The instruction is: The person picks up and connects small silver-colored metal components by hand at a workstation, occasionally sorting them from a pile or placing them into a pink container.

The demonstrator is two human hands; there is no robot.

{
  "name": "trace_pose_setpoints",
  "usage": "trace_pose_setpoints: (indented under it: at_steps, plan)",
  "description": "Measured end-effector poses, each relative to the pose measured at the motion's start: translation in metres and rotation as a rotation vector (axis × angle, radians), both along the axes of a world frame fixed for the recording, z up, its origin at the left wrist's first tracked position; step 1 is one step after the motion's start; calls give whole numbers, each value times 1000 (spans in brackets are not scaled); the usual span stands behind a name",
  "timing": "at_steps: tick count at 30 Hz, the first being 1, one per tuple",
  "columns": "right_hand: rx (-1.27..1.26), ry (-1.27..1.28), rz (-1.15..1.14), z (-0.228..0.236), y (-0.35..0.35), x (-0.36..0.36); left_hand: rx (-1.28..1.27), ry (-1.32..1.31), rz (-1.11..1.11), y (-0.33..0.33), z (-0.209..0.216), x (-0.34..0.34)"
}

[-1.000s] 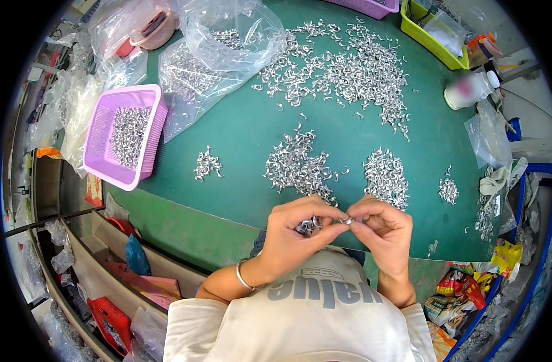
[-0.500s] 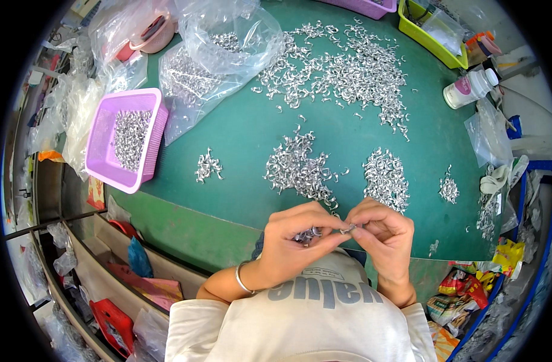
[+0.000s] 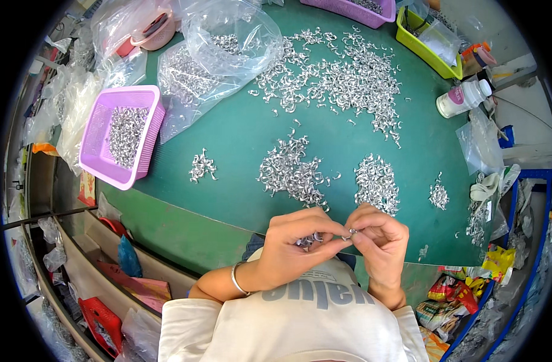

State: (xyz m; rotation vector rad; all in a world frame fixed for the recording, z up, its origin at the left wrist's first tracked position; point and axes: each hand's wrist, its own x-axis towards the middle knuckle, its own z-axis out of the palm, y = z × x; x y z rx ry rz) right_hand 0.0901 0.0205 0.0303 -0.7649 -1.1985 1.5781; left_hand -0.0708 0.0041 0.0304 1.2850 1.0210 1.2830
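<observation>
At the front edge of the green table, my left hand (image 3: pixel 291 246) is curled around several small curved silver metal pieces (image 3: pixel 309 240). Its thumb and forefinger meet my right hand's (image 3: pixel 382 242) pinching fingertips at one small curved metal piece (image 3: pixel 350 234), which both hold; its exact shape is partly hidden. Just beyond my hands lie a heap of the same curved pieces (image 3: pixel 291 171) and, to its right, a second heap (image 3: pixel 377 184). Smaller piles sit at left (image 3: pixel 202 166) and right (image 3: pixel 438 194).
Many loose pieces (image 3: pixel 360 78) spread across the far table (image 3: pixel 227 136). At left stand a purple basket (image 3: pixel 148 142) of pieces and a clear plastic bag (image 3: pixel 173 120). A green tray (image 3: pixel 429 57) and a white bottle (image 3: pixel 454 102) stand at far right.
The whole view has shifted slightly, so the table things appear a little further left. Both hands keep their pinch, and the small piece between the fingertips appears slightly turned.
</observation>
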Motion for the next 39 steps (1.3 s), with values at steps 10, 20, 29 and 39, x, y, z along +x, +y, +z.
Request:
trace_pose_setpoints:
  at_steps: [10,20,29,39]
  plan:
    - [-2,25,-38,-2,-3,-2,-111,-92,-50,-2,2,-5]
    - [126,-360,-254,-22,16,4,-735,-938,-330,5,-25,-4]
    - [620,-1246,-313,-92,53,3,-542,-730,-217,14,-65,-3]
    - [-97,-274,-195,-73,36,6,-593,-477,16,19,-68,8]
